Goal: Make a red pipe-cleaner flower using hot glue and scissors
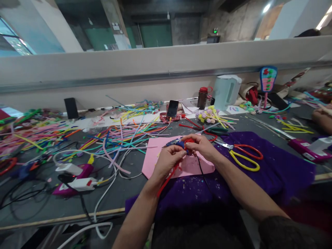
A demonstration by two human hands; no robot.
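Over a pink sheet (186, 165) on the grey desk (124, 193), I see both hands meet at one small piece of work. The left hand (167, 160) has its fingers (178, 149) pinched together on a red pipe cleaner (168, 176), whose loose end trails down from the pink sheet's near edge along the left wrist. The right hand (201, 145) closes its fingers on a red wound bundle (189, 141) at the top of that stem, just above the pink sheet's far half. A blue tool (175, 141), partly hidden by the hands, pokes out to the left between them; I cannot tell which hand carries it.

Right of the pink sheet lies a purple cloth (280, 169), and on it rest scissors with red and yellow handles (243, 156), blades pointing back toward the sheet. Left of the sheet spreads a tangle of coloured pipe cleaners (116, 138), and further left sit a white and magenta glue gun (77, 183) and its cords. Beyond the sheet, against the partition, stand a propped phone (172, 109), a dark bottle with a red cap (202, 98) and a pale kettle (227, 91). Another person's forearm (323, 119) rests at the far right, well apart from the sheet.
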